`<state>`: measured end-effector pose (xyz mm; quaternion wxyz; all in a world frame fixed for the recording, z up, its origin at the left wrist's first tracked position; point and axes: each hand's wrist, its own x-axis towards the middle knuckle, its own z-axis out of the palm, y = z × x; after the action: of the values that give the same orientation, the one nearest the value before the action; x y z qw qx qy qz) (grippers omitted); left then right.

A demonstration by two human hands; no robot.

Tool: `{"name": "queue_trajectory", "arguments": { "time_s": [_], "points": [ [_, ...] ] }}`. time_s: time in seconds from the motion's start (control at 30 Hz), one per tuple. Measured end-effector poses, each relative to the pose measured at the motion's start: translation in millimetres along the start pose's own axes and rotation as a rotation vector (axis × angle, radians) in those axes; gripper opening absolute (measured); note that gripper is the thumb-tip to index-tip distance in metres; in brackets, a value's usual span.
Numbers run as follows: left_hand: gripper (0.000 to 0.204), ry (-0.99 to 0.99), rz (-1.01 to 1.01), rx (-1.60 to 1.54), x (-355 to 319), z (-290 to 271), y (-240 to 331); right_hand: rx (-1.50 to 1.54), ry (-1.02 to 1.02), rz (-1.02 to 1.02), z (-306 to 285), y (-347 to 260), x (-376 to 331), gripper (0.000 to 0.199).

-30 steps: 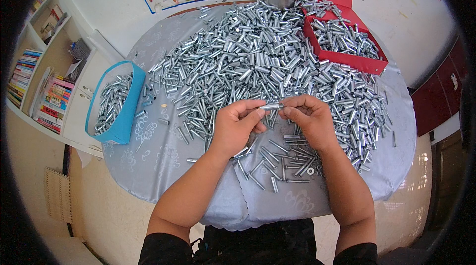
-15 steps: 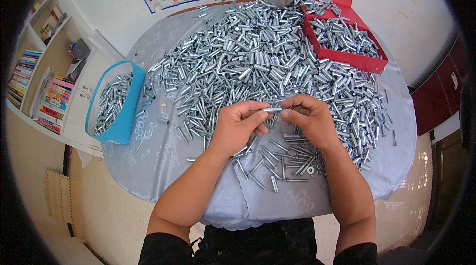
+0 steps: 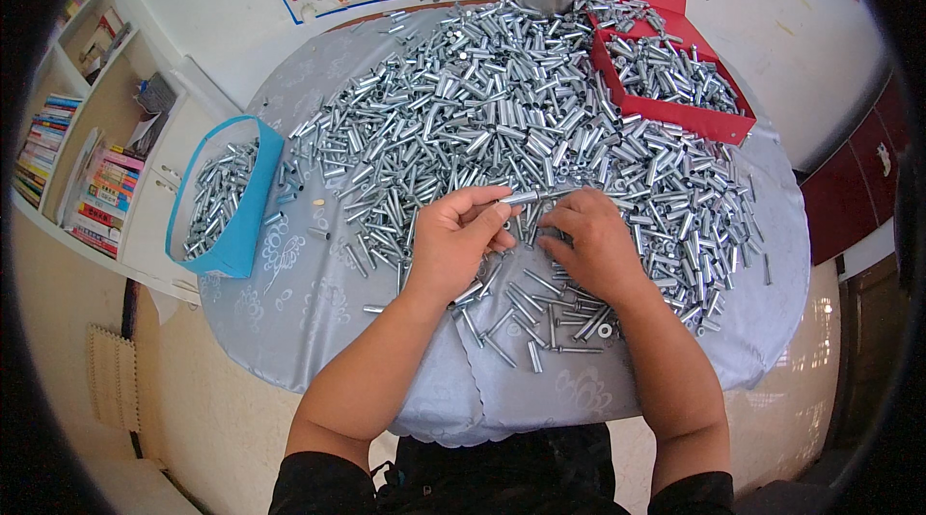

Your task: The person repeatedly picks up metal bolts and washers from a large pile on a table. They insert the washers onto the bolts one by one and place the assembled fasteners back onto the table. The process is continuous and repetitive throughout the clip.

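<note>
Head view | left hand (image 3: 457, 233) pinching metal tube (image 3: 524, 198) | right hand (image 3: 596, 240) near its right end, grip unclear

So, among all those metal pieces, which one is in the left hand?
The slim silvery piece pinched by the left hand, pointing toward the right hand; those in the pile lie loose.

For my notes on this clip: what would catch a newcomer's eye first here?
First, the huge heap of shiny metal parts spread across the grey-covered table. Over its near side, the left hand holds a slim metal piece, the right hand close to its right end. Then two colours stand out: a blue bin of metal parts at the table's left and a red box of them at the back right.
</note>
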<state>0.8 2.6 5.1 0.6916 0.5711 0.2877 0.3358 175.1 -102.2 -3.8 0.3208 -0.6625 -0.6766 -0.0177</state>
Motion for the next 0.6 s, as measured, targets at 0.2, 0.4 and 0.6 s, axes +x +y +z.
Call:
{"name": "queue_trajectory", "arguments": {
  "time_s": [0.2,0.4,0.6],
  "points": [
    [0.022,-0.011,-0.005,0.011,-1.2,1.5,2.2,0.038,0.011,0.057,4.1,-0.9,-0.1,0.016],
    [0.022,-0.022,-0.006,0.011,-0.3,1.1,-0.2,0.065,0.011,0.063,6.0,-1.0,0.5,0.016],
    [0.022,-0.017,-0.004,0.018,-0.9,1.3,-0.3,0.282,0.181,0.225,5.5,-0.1,2.6,0.012]
  ]
}}
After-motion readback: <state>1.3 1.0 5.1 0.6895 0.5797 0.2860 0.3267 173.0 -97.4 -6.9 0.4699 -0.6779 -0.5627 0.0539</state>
